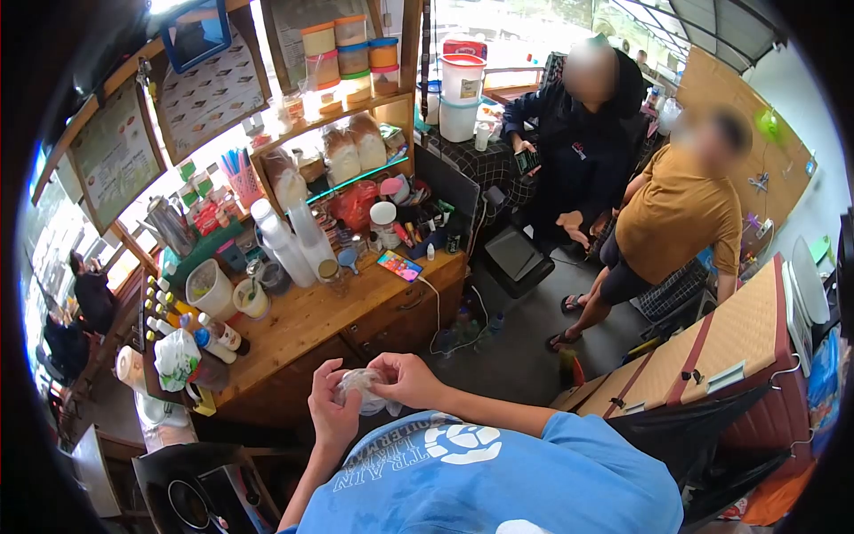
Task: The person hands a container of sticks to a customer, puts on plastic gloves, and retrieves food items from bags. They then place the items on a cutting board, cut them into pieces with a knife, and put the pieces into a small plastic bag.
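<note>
A crumpled, whitish see-through plastic bag (363, 381) is bunched up between my two hands, in front of my blue shirt (498, 472). My left hand (331, 411) grips its left side, with the fingers curled and the thumb pressed on the plastic. From the other side, my right hand (411, 381) pinches the bag between thumb and bent fingers. Just beyond my hands is the front of the wooden counter (302, 343).
On the counter lie a phone (400, 266) on a white cable, bottles (222, 333) and a white bucket (209, 287). Two people stand ahead, one in a dark jacket (578, 133), one in a brown shirt (683, 214). A black bin (514, 258) stands on the floor.
</note>
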Tool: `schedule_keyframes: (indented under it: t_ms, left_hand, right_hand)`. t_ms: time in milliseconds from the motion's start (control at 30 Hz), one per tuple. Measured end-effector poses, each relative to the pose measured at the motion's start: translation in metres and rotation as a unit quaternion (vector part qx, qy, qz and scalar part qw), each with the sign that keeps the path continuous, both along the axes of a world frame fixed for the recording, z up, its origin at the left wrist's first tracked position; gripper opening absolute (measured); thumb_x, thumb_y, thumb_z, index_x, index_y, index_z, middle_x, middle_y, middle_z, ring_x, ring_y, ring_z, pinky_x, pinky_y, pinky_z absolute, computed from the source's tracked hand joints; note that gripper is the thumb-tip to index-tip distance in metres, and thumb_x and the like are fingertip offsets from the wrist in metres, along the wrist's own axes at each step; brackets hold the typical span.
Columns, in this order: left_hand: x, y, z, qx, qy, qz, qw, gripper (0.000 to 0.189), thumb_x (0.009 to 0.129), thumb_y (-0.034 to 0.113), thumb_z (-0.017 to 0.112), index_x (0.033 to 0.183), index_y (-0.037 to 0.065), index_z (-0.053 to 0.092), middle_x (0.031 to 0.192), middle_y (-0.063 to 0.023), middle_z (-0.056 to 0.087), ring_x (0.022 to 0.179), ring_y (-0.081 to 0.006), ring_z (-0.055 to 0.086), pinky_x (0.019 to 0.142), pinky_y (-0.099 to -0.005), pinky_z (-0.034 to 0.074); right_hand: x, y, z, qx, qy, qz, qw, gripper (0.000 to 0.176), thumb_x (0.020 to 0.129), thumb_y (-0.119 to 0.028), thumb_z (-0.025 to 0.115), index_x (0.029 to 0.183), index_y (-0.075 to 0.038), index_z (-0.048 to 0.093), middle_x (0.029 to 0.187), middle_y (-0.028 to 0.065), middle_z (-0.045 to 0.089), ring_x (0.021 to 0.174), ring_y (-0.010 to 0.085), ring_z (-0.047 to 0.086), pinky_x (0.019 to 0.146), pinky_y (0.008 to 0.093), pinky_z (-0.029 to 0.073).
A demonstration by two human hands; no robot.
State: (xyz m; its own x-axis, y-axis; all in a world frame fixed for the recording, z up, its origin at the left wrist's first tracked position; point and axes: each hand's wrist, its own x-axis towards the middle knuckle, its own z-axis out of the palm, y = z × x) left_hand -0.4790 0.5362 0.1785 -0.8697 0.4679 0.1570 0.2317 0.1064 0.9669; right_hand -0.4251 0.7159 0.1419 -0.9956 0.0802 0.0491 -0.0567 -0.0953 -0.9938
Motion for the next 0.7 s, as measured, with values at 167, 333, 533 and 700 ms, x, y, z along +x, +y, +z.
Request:
schedule_keyframes:
  t_ms: [167, 333, 533, 700]
  left_hand:
    - [-0.030, 0.002, -0.018, 0.005, 0.037, 0.033, 0.999, 0.046, 0.084, -0.004, 0.059, 0.129, 0.002, 0.055, 0.109, -0.0104, 0.069, 0.093, -0.0148, 0.066, 0.082, -0.0281, 0.052]
    - [-0.058, 0.000, -0.027, 0.144, -0.117, -0.013, 0.982, 0.042, 0.089, -0.001, 0.062, 0.131, 0.001, 0.056, 0.111, -0.0095, 0.068, 0.096, -0.0140, 0.064, 0.085, -0.0279, 0.052]
    - [-0.141, -0.004, -0.029, 0.055, -0.180, 0.018, 0.982, 0.014, 0.095, 0.009, 0.062, 0.107, 0.001, 0.064, 0.080, -0.0013, 0.064, 0.060, -0.0067, 0.056, 0.047, -0.0217, 0.042]
    - [-0.177, -0.027, -0.032, 0.198, -0.367, -0.023, 0.908, 0.007, 0.099, 0.011, 0.058, 0.101, 0.006, 0.062, 0.079, -0.0015, 0.064, 0.057, -0.0075, 0.054, 0.043, -0.0220, 0.037]
  right_hand:
    - [-0.032, -0.003, -0.010, -0.073, -0.064, -0.016, 0.995, 0.025, 0.086, -0.005, 0.074, 0.109, 0.002, 0.066, 0.093, 0.0046, 0.071, 0.082, 0.0085, 0.065, 0.073, 0.0260, 0.055]
    - [-0.082, -0.015, -0.016, -0.198, -0.088, 0.021, 0.976, 0.016, 0.092, -0.005, 0.067, 0.108, -0.001, 0.069, 0.094, 0.0050, 0.071, 0.082, 0.0090, 0.065, 0.072, 0.0270, 0.055]
    - [-0.152, -0.008, -0.026, -0.068, -0.113, 0.012, 0.991, 0.015, 0.097, -0.015, 0.065, 0.103, -0.002, 0.071, 0.092, 0.0020, 0.071, 0.078, 0.0062, 0.063, 0.068, 0.0236, 0.053]
    - [-0.188, -0.024, -0.030, -0.364, -0.131, 0.144, 0.911, 0.027, 0.101, -0.026, 0.060, 0.108, -0.002, 0.068, 0.094, 0.0057, 0.071, 0.078, 0.0139, 0.068, 0.071, 0.0277, 0.056]
